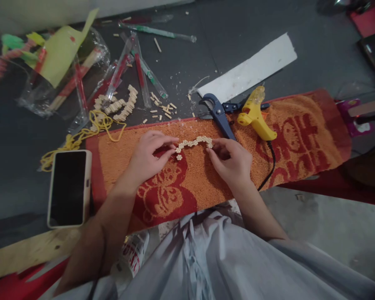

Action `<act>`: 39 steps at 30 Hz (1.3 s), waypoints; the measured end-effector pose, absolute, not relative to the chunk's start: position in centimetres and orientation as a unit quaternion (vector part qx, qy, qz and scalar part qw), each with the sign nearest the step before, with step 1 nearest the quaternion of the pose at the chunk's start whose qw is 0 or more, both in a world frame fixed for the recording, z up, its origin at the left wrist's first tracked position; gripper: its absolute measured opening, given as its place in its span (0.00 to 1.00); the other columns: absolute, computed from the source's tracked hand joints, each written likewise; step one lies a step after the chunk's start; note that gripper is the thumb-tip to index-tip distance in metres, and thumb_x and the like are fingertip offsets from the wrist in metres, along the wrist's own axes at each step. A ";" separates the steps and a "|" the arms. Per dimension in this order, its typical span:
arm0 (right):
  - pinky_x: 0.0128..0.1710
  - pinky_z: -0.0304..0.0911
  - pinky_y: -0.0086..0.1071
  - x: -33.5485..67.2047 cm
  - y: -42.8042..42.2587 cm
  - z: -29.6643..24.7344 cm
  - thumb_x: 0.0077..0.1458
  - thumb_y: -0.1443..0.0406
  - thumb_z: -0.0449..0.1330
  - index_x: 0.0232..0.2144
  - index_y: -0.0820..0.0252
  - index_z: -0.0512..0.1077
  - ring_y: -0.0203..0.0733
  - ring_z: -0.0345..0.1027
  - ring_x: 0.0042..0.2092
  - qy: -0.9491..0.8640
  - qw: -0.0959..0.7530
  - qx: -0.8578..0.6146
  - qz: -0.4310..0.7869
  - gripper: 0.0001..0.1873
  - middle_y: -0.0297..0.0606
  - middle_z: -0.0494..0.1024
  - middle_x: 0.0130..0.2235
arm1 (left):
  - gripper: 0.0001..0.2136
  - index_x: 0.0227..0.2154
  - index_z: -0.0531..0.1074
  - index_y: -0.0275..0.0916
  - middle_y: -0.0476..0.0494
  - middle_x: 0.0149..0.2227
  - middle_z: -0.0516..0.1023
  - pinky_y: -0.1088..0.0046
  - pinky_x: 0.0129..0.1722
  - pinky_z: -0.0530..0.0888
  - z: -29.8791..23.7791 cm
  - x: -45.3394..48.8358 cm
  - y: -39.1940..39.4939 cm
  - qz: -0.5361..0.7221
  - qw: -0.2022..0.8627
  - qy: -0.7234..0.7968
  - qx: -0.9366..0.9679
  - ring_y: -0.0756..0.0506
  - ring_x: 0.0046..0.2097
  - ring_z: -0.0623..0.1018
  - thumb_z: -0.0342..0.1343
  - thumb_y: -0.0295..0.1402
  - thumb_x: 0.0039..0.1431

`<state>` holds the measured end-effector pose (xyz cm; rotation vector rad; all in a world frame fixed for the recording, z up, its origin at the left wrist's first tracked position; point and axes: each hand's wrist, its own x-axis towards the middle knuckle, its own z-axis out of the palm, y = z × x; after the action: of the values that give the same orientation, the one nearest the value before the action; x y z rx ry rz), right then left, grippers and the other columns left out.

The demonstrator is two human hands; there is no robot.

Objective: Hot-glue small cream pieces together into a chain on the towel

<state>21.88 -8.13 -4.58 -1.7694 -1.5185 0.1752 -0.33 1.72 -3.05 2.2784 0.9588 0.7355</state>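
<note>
A curved chain of small pale flower-shaped pieces (193, 143) spans the gap between my hands, above an orange and red towel (203, 179). My left hand (153, 153) pinches it near its left end, where one flower piece hangs below the fingers. At the right end, the thumb and fingers of my right hand (231, 158) close on the chain. Just beyond the right hand lie dark blue cutters (220, 114) and a yellow glue gun (255, 116) with a black cord. How the pieces are joined is too small to tell.
Left of the towel are a phone (69, 189) and yellow cord (78, 141). Behind them lie stick bundles (128, 102), loose short sticks (167, 109), wrapped chopsticks (140, 66) and plastic bags (96, 46). A white strip (250, 66) rests at the back.
</note>
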 end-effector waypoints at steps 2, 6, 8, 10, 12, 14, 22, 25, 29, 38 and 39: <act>0.31 0.68 0.31 21.9 -8.2 -4.5 0.56 0.64 0.63 0.38 0.57 0.75 0.37 0.70 0.27 -0.597 0.389 -0.698 0.068 0.06 0.33 0.78 0.28 | 0.08 0.44 0.78 0.42 0.47 0.37 0.81 0.67 0.47 0.75 -3.0 -0.3 1.7 0.263 0.281 0.365 0.848 0.46 0.44 0.77 0.61 0.29 0.61; 0.30 0.68 0.31 21.8 -8.3 -4.5 0.56 0.65 0.63 0.36 0.57 0.75 0.37 0.70 0.27 -0.594 0.394 -0.698 0.073 0.05 0.33 0.79 0.29 | 0.09 0.44 0.78 0.42 0.47 0.38 0.80 0.66 0.47 0.75 -3.1 -0.4 1.7 0.268 0.284 0.368 0.844 0.46 0.44 0.77 0.61 0.29 0.61; 0.30 0.68 0.31 21.8 -8.3 -4.4 0.56 0.65 0.62 0.36 0.57 0.75 0.37 0.70 0.27 -0.591 0.396 -0.698 0.081 0.04 0.34 0.79 0.29 | 0.09 0.44 0.78 0.42 0.46 0.38 0.80 0.67 0.47 0.75 -3.2 -0.4 1.7 0.279 0.284 0.364 0.842 0.46 0.44 0.77 0.61 0.29 0.61; 0.30 0.68 0.31 21.8 -8.4 -4.3 0.56 0.64 0.62 0.36 0.57 0.75 0.37 0.70 0.27 -0.588 0.393 -0.702 0.087 0.04 0.35 0.80 0.30 | 0.08 0.43 0.78 0.42 0.46 0.38 0.79 0.67 0.47 0.75 -3.2 -0.4 1.7 0.280 0.283 0.365 0.842 0.46 0.43 0.77 0.60 0.29 0.61; 0.30 0.69 0.32 21.8 -8.4 -4.3 0.56 0.64 0.62 0.36 0.56 0.75 0.38 0.70 0.27 -0.583 0.387 -0.709 0.091 0.04 0.35 0.80 0.30 | 0.08 0.43 0.78 0.42 0.46 0.38 0.79 0.67 0.46 0.75 -3.1 -0.4 1.7 0.269 0.284 0.371 0.842 0.46 0.43 0.77 0.60 0.30 0.61; 0.31 0.69 0.32 21.7 -8.4 -4.2 0.56 0.64 0.62 0.36 0.56 0.75 0.38 0.70 0.27 -0.579 0.384 -0.713 0.093 0.04 0.35 0.80 0.30 | 0.09 0.43 0.78 0.42 0.46 0.38 0.79 0.67 0.46 0.75 -3.1 -0.4 1.7 0.260 0.286 0.375 0.842 0.46 0.43 0.77 0.60 0.30 0.61; 0.30 0.69 0.32 21.8 -8.5 -4.4 0.56 0.64 0.62 0.35 0.56 0.74 0.38 0.71 0.27 -0.579 0.396 -0.707 0.091 0.03 0.35 0.80 0.30 | 0.08 0.43 0.78 0.43 0.46 0.38 0.80 0.67 0.46 0.75 -2.9 -0.4 1.6 0.270 0.280 0.368 0.844 0.46 0.43 0.77 0.61 0.30 0.61; 0.30 0.68 0.31 21.8 -8.6 -4.4 0.56 0.65 0.62 0.34 0.57 0.74 0.37 0.71 0.28 -0.584 0.396 -0.703 0.088 0.03 0.35 0.80 0.30 | 0.08 0.42 0.78 0.42 0.47 0.37 0.80 0.68 0.45 0.75 -2.9 -0.4 1.6 0.294 0.274 0.352 0.846 0.46 0.42 0.77 0.61 0.28 0.60; 0.30 0.69 0.32 21.9 -8.6 -4.4 0.56 0.64 0.62 0.34 0.56 0.74 0.38 0.72 0.28 -0.584 0.398 -0.703 0.084 0.03 0.35 0.80 0.30 | 0.08 0.42 0.78 0.42 0.47 0.36 0.80 0.68 0.44 0.75 -3.0 -0.4 1.6 0.302 0.275 0.351 0.843 0.47 0.42 0.77 0.61 0.28 0.60; 0.31 0.70 0.33 21.9 -8.6 -4.4 0.57 0.64 0.61 0.35 0.56 0.74 0.38 0.72 0.28 -0.586 0.396 -0.701 0.089 0.03 0.36 0.80 0.31 | 0.08 0.42 0.78 0.44 0.47 0.38 0.79 0.66 0.46 0.75 -3.0 -0.4 1.6 0.269 0.276 0.371 0.845 0.46 0.42 0.76 0.60 0.31 0.61; 0.31 0.70 0.33 21.9 -8.6 -4.4 0.57 0.64 0.61 0.35 0.56 0.74 0.38 0.72 0.28 -0.585 0.395 -0.703 0.090 0.03 0.36 0.80 0.31 | 0.08 0.43 0.78 0.44 0.47 0.38 0.79 0.66 0.46 0.75 -3.0 -0.5 1.6 0.264 0.277 0.372 0.845 0.46 0.42 0.76 0.60 0.31 0.61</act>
<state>21.85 -8.59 -4.42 -1.7817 -1.4822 0.2292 -0.45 1.61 -2.99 2.2707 1.0000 0.7100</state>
